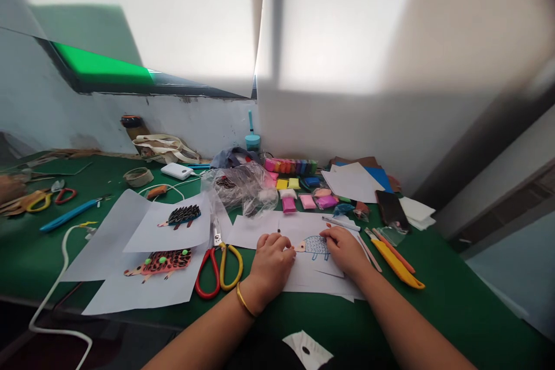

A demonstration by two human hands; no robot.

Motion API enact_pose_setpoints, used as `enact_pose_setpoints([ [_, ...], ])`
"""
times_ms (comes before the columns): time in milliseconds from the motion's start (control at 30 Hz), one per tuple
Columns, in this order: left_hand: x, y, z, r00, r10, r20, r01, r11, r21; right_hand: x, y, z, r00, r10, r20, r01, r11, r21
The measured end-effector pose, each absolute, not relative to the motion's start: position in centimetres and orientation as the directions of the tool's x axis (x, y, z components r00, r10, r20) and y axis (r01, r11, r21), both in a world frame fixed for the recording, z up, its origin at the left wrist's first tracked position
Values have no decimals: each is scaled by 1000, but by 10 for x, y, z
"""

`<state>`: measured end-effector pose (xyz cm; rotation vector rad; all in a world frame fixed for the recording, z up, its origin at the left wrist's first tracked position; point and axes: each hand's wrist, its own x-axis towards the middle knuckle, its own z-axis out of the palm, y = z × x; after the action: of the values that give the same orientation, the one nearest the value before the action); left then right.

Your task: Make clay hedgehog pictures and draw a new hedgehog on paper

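A hedgehog drawing [315, 246] with a blue scaly back, blue legs and a pinkish clay face lies on white paper [299, 285] between my hands. My left hand [272, 260], with a gold bangle at the wrist, has its fingers curled together at the snout; what they pinch, if anything, is hidden. At the rear end of the hedgehog, my right hand [347, 250] rests with thumb and fingertips drawn together on the paper. Whether anything small is between them cannot be made out. Red-and-yellow-handled scissors [219, 263] lie just left of my left hand.
Two finished hedgehog pictures [184, 217] on paper lie at left. Behind my hands are clay packets [288, 203] and crumpled plastic wrap [243, 185]. A yellow cutter [396, 263], pens and a dark phone [391, 210] lie at right. A white cable [65, 277] hangs off the left edge.
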<state>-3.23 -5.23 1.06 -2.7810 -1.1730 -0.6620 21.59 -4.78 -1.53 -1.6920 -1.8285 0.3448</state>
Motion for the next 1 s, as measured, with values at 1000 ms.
enact_pose_setpoints([
  [1000, -45, -79, 11, 683, 663, 306, 691, -723, 23, 214, -47, -13, -5, 974, 225, 826, 131, -548],
])
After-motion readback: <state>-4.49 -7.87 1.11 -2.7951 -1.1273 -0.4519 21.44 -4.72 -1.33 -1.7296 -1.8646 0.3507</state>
